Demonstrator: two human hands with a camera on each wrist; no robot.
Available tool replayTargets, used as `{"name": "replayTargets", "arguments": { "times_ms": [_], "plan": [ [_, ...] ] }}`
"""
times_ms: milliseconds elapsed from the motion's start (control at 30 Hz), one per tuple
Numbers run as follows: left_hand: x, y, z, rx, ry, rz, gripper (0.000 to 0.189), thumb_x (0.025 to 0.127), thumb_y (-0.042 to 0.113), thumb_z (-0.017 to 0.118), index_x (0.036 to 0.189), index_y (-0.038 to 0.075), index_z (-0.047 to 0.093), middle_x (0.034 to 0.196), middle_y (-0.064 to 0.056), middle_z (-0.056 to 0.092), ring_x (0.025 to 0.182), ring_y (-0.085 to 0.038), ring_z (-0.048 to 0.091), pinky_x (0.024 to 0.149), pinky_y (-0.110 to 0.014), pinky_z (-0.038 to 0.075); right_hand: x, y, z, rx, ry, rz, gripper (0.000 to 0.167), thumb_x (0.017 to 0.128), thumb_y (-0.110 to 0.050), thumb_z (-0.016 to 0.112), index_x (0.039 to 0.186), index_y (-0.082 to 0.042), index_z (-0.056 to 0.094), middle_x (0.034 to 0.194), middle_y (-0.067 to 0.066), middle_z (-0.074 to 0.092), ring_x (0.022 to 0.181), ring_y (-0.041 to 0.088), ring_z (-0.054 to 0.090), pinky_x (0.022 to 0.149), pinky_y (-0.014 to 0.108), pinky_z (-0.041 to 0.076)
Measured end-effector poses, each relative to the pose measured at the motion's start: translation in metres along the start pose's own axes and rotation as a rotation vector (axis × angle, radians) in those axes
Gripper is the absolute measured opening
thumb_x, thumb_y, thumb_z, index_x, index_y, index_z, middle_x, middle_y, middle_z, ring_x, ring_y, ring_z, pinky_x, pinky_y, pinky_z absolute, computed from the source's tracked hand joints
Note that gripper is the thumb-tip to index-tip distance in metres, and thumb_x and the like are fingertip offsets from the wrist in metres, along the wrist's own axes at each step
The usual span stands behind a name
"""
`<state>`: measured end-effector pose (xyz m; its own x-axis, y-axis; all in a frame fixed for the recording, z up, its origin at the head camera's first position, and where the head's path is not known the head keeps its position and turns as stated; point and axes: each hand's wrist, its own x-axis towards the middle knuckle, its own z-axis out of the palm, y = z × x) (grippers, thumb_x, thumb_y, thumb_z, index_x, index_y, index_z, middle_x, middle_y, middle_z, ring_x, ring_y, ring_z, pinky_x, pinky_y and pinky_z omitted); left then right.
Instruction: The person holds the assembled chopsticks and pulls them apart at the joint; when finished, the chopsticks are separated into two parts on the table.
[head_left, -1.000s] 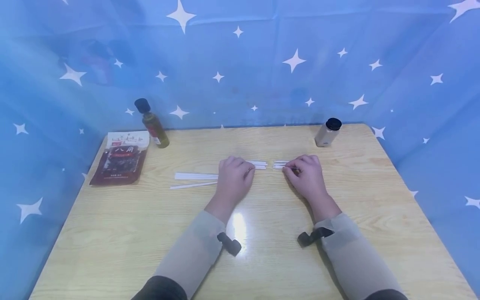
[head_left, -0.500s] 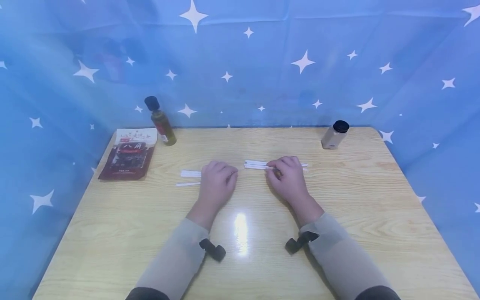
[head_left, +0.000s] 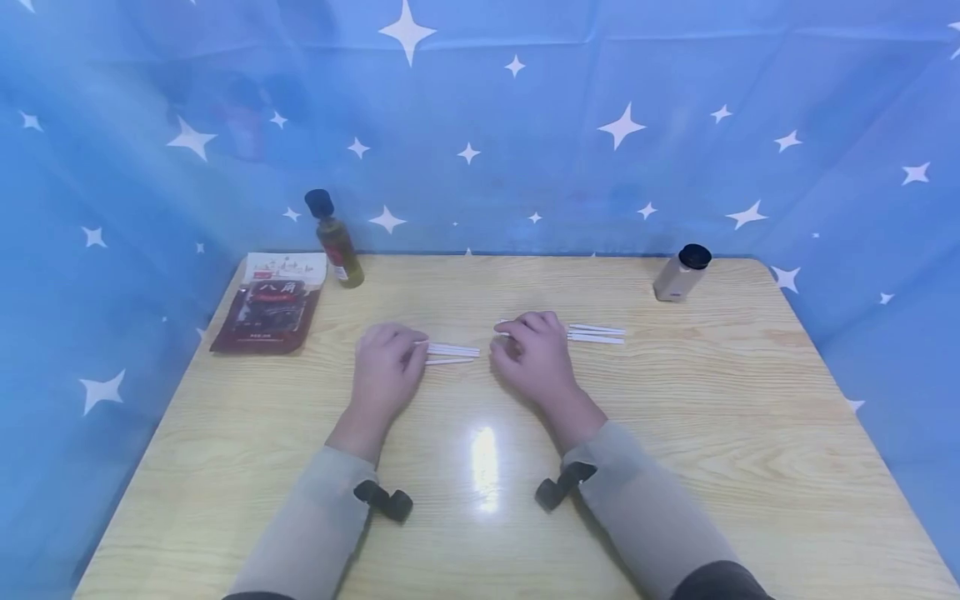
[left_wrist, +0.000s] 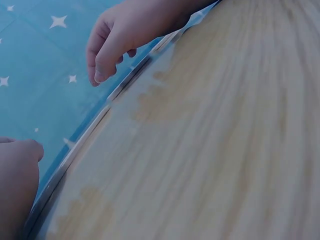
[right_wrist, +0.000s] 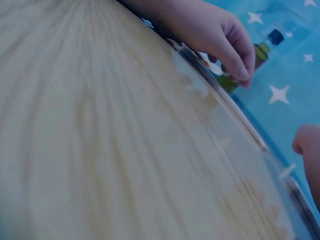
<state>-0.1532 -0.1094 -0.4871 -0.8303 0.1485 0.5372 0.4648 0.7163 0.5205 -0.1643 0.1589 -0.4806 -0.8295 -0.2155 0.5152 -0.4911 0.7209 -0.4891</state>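
Observation:
In the head view two groups of thin white sticks lie on the wooden table, roughly parallel to its far edge. My left hand (head_left: pixel 386 368) is over the left group of sticks (head_left: pixel 456 351) and hides their left part. One lone white stick (head_left: pixel 452 362) lies slightly apart on the near side. The right group of sticks (head_left: pixel 598 334) passes under my right hand (head_left: pixel 534 357), whose thumb and index finger hang at the left ends. Both hands' fingers are loosely bent, tips pointing down. Each wrist view shows the opposite hand with its thumb and fingers hanging downward.
A dark red and white packet (head_left: pixel 267 321) lies at the back left beside a dark-capped green bottle (head_left: pixel 340 250). At the back right stands a small black-lidded jar (head_left: pixel 678 277). A blue star-patterned cloth (head_left: pixel 540 150) hangs behind the wooden table (head_left: pixel 720 433).
Both hands have moved left: the left from the right sticks over the left group, the right along its group to the left ends. The sticks keep their places; the head view has shifted slightly.

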Motion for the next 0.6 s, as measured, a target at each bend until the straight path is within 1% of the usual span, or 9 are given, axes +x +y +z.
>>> {"name": "replayTargets", "arguments": {
  "times_ms": [167, 300, 400, 467, 533, 600],
  "plan": [
    [-0.002, -0.013, -0.013, -0.011, -0.002, -0.025, 0.017, 0.097, 0.018, 0.074, 0.110, 0.008, 0.079, 0.113, -0.012, 0.070, 0.110, -0.037, 0.058, 0.102, -0.057, 0.041, 0.006, -0.016, 0.011, -0.003, -0.078, 0.059, 0.023, 0.097, -0.028, 0.070, 0.112, -0.013, 0.081, 0.107, 0.000, 0.072, 0.107, 0.025, 0.054, 0.102, 0.048, 0.040],
    [-0.003, -0.024, -0.017, -0.014, -0.044, -0.092, 0.020, 0.100, 0.019, 0.072, 0.117, 0.008, 0.077, 0.120, -0.013, 0.067, 0.116, -0.037, 0.055, 0.106, -0.055, 0.039, 0.010, -0.029, 0.022, -0.044, -0.134, 0.088, 0.023, 0.101, -0.028, 0.065, 0.111, -0.017, 0.082, 0.109, -0.004, 0.071, 0.110, 0.022, 0.052, 0.103, 0.044, 0.040],
    [-0.004, -0.028, -0.018, -0.022, -0.088, -0.157, 0.024, 0.103, 0.019, 0.069, 0.124, 0.009, 0.075, 0.126, -0.013, 0.064, 0.121, -0.036, 0.052, 0.106, -0.054, 0.039, 0.012, -0.039, 0.033, -0.069, -0.181, 0.078, 0.024, 0.103, -0.030, 0.062, 0.111, -0.020, 0.082, 0.110, -0.006, 0.069, 0.113, 0.020, 0.050, 0.103, 0.043, 0.039],
    [-0.003, -0.029, -0.017, -0.028, -0.110, -0.192, 0.026, 0.104, 0.018, 0.067, 0.127, 0.009, 0.073, 0.128, -0.013, 0.062, 0.123, -0.035, 0.050, 0.107, -0.054, 0.039, 0.013, -0.045, 0.040, -0.086, -0.201, 0.052, 0.025, 0.105, -0.031, 0.060, 0.111, -0.021, 0.082, 0.111, -0.006, 0.069, 0.114, 0.020, 0.051, 0.103, 0.043, 0.040],
    [-0.003, -0.029, -0.016, -0.023, -0.133, -0.222, 0.028, 0.104, 0.019, 0.065, 0.129, 0.009, 0.072, 0.129, -0.013, 0.061, 0.125, -0.035, 0.048, 0.110, -0.055, 0.036, 0.015, -0.050, 0.046, -0.101, -0.210, 0.027, 0.025, 0.106, -0.031, 0.061, 0.112, -0.021, 0.082, 0.111, -0.004, 0.069, 0.113, 0.022, 0.052, 0.103, 0.043, 0.041],
    [-0.002, -0.028, -0.014, -0.009, -0.156, -0.243, 0.029, 0.105, 0.019, 0.064, 0.131, 0.009, 0.071, 0.131, -0.012, 0.061, 0.128, -0.036, 0.047, 0.113, -0.055, 0.033, 0.015, -0.053, 0.051, -0.126, -0.214, 0.018, 0.024, 0.106, -0.031, 0.061, 0.114, -0.021, 0.082, 0.112, -0.003, 0.069, 0.113, 0.023, 0.052, 0.103, 0.044, 0.041]
  ]
}}
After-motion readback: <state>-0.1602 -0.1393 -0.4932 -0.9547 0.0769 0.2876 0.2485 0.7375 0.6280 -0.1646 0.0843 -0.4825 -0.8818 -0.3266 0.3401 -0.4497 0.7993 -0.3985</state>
